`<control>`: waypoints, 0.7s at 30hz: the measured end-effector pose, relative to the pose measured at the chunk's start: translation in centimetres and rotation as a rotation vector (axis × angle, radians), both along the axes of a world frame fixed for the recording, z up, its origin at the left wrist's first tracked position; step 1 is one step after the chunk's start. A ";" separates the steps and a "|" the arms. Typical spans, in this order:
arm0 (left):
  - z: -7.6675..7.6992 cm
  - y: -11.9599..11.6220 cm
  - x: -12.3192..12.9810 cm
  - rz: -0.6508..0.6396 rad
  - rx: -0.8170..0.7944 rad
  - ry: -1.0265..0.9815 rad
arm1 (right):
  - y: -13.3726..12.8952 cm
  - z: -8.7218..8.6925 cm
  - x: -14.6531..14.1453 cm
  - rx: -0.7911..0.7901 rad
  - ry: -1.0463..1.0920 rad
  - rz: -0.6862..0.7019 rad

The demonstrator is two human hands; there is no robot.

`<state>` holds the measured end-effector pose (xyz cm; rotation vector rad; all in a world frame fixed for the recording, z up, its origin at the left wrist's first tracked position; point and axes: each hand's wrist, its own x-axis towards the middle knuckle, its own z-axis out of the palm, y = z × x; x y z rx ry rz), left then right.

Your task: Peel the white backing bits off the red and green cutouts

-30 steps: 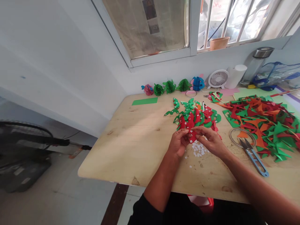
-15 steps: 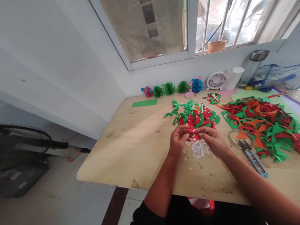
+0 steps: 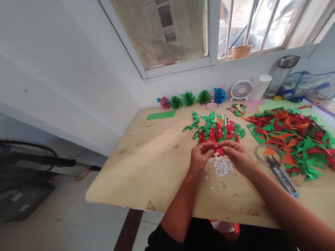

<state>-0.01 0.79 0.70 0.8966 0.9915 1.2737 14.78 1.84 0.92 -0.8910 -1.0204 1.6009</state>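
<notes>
ok so your fingertips are sitting closer together than they were half a second ago, and a bit less of the red paper piece (image 3: 219,151) is showing between them; to me that's reading as small, fiddly two-handed work on that one piece, so a steady grip is mattering more than reach. The piece is hanging right of centre in the frame, a little below mid-height; your left hand (image 3: 201,158) is pinching at its left side, fingers nearly closed, and your right hand (image 3: 238,157) is gripping its right side, just as narrow; I can't tell whether either is also holding something tiny, the fingers are hiding it.

Just below, loose white squares (image 3: 222,166) are lying scattered on the desk (image 3: 131,174); right above your hands, a cluster of red and green cut-outs (image 3: 218,130) is spreading out, and lots of them are carrying similar little white bits; over to the right, the blue-handled snips (image 3: 286,182) are lying with their tips by a ring-shaped roll (image 3: 256,153), and a big heap of paper scraps (image 3: 290,136) is filling the area behind; a green strip (image 3: 161,115) is lying off towards the upper left of the desk, well apart from everything else you're handling.
</notes>
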 end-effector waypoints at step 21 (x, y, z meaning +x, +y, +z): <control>-0.3 0.1 0.4 0.031 -0.151 -0.255 | -0.1 0.2 -0.1 0.038 -0.042 0.009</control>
